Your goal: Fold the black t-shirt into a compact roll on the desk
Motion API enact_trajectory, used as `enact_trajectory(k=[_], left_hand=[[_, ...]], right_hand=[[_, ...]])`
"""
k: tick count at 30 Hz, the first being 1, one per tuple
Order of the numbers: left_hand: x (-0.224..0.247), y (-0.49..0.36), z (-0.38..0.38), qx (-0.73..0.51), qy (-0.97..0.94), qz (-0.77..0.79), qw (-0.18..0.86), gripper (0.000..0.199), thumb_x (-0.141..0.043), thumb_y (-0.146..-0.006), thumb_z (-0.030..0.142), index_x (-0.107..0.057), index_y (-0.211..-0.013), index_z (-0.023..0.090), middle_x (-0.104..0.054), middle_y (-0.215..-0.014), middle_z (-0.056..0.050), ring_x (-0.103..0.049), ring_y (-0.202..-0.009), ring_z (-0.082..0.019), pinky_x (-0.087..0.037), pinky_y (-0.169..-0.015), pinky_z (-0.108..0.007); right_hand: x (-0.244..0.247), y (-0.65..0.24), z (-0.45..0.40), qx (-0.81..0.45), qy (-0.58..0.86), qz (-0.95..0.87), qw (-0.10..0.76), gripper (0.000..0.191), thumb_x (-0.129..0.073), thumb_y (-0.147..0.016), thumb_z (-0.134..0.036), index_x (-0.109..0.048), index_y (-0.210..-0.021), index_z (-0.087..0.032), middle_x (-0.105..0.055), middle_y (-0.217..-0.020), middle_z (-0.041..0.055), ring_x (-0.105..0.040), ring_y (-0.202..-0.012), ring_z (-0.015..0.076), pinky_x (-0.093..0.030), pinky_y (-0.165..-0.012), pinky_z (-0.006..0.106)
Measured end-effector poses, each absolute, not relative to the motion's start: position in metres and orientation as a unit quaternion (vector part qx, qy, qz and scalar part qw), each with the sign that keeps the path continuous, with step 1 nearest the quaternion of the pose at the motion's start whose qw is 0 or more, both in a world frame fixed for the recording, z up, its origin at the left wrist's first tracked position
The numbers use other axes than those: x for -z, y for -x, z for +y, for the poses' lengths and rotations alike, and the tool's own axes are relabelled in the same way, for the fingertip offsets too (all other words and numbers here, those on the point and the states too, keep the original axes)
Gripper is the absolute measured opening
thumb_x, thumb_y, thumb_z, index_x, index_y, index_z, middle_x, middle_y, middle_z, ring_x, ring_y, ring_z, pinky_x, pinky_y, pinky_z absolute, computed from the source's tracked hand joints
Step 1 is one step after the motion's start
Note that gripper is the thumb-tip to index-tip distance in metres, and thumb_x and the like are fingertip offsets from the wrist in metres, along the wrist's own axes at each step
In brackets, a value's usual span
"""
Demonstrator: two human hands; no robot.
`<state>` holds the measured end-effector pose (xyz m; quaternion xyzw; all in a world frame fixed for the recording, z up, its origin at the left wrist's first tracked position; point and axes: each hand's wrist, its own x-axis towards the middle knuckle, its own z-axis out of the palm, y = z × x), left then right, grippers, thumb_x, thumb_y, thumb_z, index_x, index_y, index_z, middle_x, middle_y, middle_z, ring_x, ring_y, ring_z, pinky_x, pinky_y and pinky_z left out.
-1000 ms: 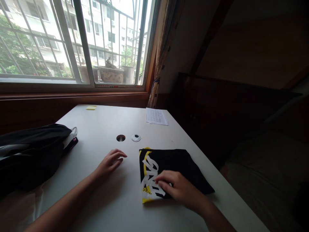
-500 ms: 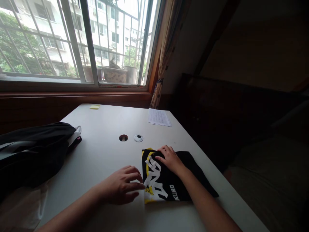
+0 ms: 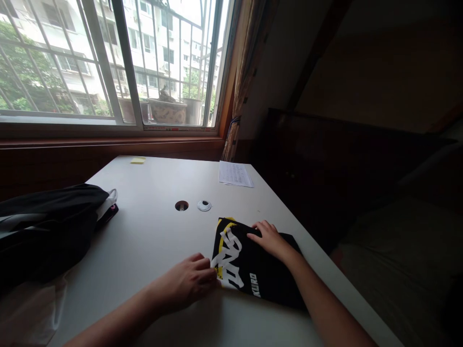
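Note:
A folded black T-shirt [image 3: 249, 260] with white lettering and yellow trim lies at a slant on the white table [image 3: 152, 231]. At its near left corner, my left hand [image 3: 197, 279] is closed, the fingertips pinching the fabric there. My right hand [image 3: 271, 238] is at the far edge, thumb on the near side and fingers over the rim, closed on the cloth. My right forearm covers part of the shirt's right side.
Dark cloth [image 3: 50, 226] and a clear plastic bag [image 3: 32, 308] are at the left. Farther back are a round cable hole [image 3: 181, 206], its white cover [image 3: 204, 206], papers [image 3: 236, 174] and a yellow sticky note [image 3: 138, 160]. A barred window stands behind.
My left hand has closed on the shirt's near corner. My right hand has shifted right along the far edge, and the shirt has turned slightly clockwise. The view has moved a little.

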<state>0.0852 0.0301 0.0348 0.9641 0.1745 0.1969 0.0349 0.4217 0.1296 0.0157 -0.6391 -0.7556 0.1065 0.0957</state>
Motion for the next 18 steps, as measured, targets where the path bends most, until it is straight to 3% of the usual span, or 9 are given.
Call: enact_trajectory(k=[5,11,18], left_hand=[[-0.015,-0.068,0.053,-0.176,-0.955,0.238,-0.03,0.013,-0.054,-0.1,0.018,-0.063,-0.107,0.019,-0.067,-0.103,-0.007,-0.055,-0.088,-0.023,-0.044,-0.082,-0.04],[-0.005,-0.027,0.091,-0.142,-0.878,0.454,-0.06,0.019,-0.059,-0.091,0.008,-0.065,-0.105,0.02,-0.068,-0.109,-0.008,-0.057,-0.094,-0.026,-0.049,-0.079,-0.04],[0.003,-0.017,0.097,-0.244,-0.807,0.538,-0.007,0.023,-0.049,-0.101,0.026,-0.065,-0.117,0.024,-0.066,-0.126,-0.006,-0.055,-0.111,-0.03,-0.055,-0.083,-0.043]], right_hand=[[-0.028,-0.433,0.121,-0.167,0.627,-0.755,0.098,0.027,-0.06,-0.09,-0.047,-0.066,-0.105,-0.025,-0.066,-0.113,0.0062,-0.062,-0.102,0.0233,-0.05,-0.085,0.033],[-0.035,-0.409,0.084,-0.268,0.637,-0.72,0.065,0.032,-0.063,-0.087,-0.053,-0.067,-0.094,-0.021,-0.071,-0.091,0.0047,-0.064,-0.08,0.0203,-0.045,-0.067,0.028],[-0.045,-0.369,0.046,-0.452,0.526,-0.719,0.034,0.033,-0.061,-0.089,-0.054,-0.07,-0.087,-0.023,-0.074,-0.081,0.0017,-0.067,-0.072,0.0198,-0.045,-0.062,0.027]])
